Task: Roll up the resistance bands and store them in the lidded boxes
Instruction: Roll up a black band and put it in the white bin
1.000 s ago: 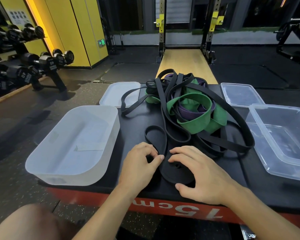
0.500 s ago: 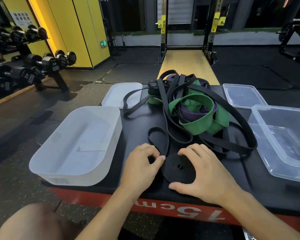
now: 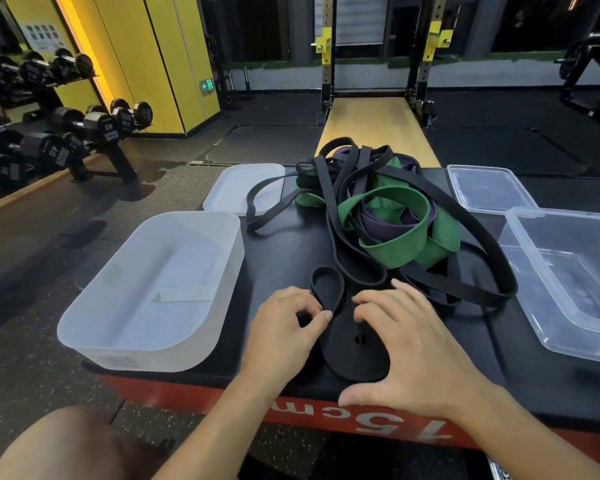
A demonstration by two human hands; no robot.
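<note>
Item: flat disc-shaped coil of black rubber resistance band (image 3: 347, 358), lying on the black-topped platform with red front edge (image 3: 284, 247), lower centre of the frame, between the two hands. Change since a second ago: more of the coil's face and its centre hole are uncovered, the right thumb has slid down to the near rim, and the free loop of black band (image 3: 325, 269) reads shorter. Orientation: coil flat, hole facing up. Its unwound tail leaves the upper-left rim and runs lengthwise toward the top of the frame into the pile. Left hand (image 3: 284, 327): thumb and forefinger pinch the band where it meets the coil. Right hand (image 3: 416, 355): fingers spread and arched over the far right of the coil, thumb against the near rim, holding it. Pile, centre of the frame: wide green fabric-like bands (image 3: 392, 242), purple bands (image 3: 385, 226) and long narrow black bands (image 3: 465, 220), tangled together. Containers: frosted white plastic box (image 3: 146, 355) at left, with its white lid (image 3: 229, 192) beyond it, and a clear plastic box (image 3: 541, 306) at right, with its clear lid (image 3: 489, 188) beyond it. Upper left: rack of black dumbbells (image 3: 84, 126).
</note>
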